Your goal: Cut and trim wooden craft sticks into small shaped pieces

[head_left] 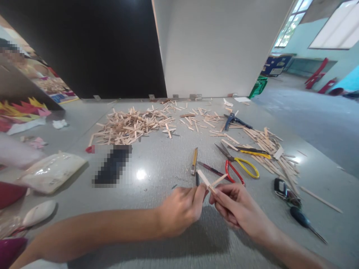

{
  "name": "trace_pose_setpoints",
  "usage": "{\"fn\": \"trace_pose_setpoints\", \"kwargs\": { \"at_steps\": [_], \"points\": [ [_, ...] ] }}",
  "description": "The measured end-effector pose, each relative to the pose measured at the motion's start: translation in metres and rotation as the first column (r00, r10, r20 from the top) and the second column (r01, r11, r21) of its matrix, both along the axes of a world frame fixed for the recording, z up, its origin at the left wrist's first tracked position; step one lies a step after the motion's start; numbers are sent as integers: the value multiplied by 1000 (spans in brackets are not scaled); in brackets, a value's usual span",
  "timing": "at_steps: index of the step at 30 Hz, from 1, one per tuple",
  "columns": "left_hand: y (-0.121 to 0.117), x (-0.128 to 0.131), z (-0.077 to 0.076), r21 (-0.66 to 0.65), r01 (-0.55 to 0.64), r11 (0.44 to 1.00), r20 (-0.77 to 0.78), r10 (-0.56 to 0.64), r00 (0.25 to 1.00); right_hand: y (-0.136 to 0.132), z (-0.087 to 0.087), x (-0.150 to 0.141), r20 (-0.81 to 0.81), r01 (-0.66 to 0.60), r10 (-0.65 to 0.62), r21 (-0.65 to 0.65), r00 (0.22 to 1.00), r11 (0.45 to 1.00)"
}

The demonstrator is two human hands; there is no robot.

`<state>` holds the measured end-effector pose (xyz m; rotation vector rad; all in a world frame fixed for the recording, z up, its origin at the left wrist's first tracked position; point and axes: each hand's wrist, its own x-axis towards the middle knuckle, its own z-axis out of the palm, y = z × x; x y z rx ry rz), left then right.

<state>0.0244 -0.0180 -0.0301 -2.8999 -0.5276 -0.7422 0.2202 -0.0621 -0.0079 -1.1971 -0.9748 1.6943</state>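
Note:
In front of me, my left hand (182, 209) and my right hand (235, 205) pinch a small cross of flat wooden sticks (205, 178) between them. The left fingers are closed at the cross's lower left side; the right thumb and fingers grip its lower right end. Just beyond the hands lie a yellow craft knife (194, 160), a slim dark-and-red knife (210, 169) and a pair of scissors (229, 157) with one red and one yellow handle. Farther back is a heap of wooden stick crosses (131, 125), with a single cross (168, 130) at its right.
Loose sticks (269, 149) are piled at right, near blue-handled cutters (237, 121) and a yellow-and-black tool (255, 151). Keys (284, 192) and a screwdriver (304, 220) lie right. A plastic bag (54, 172) and white mouse (39, 213) sit left. An upright panel (213, 48) borders the back.

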Motion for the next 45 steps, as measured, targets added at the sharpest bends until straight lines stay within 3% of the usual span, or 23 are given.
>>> {"fn": "trace_pose_setpoints", "kwargs": {
  "at_steps": [3,8,11,14,17,25,34,38,41,43,45],
  "points": [
    [2,0,0,53,28,998,95,-33,995,0,0,0,-137,-48,42,-42,990,998],
    [4,3,-1,-17,37,999,177,-33,984,3,-4,0,-188,-39,37,-10,982,999],
    [4,6,-1,-164,10,986,215,26,976,7,-8,2,-200,-57,63,36,978,998],
    [2,8,0,-344,23,939,246,66,967,10,-9,5,-160,-75,84,60,984,995],
    [1,8,-1,-422,40,906,274,85,958,11,-8,6,-63,-62,67,83,996,995],
    [6,6,-10,-278,39,960,238,29,971,11,-3,9,113,-103,84,174,990,979],
    [3,5,-10,-287,-13,958,201,73,977,10,-4,6,218,-99,50,219,975,971],
    [2,5,-7,-275,17,961,227,47,973,6,-3,4,255,-59,-11,266,967,962],
    [1,8,2,-414,25,910,240,82,967,6,-2,5,309,-26,-86,341,947,940],
    [1,10,11,-579,38,814,241,127,962,7,-2,7,336,-27,-113,385,935,922],
    [2,11,18,-733,65,677,232,158,960,7,-2,9,351,-37,-111,389,930,920]
  ]
}}
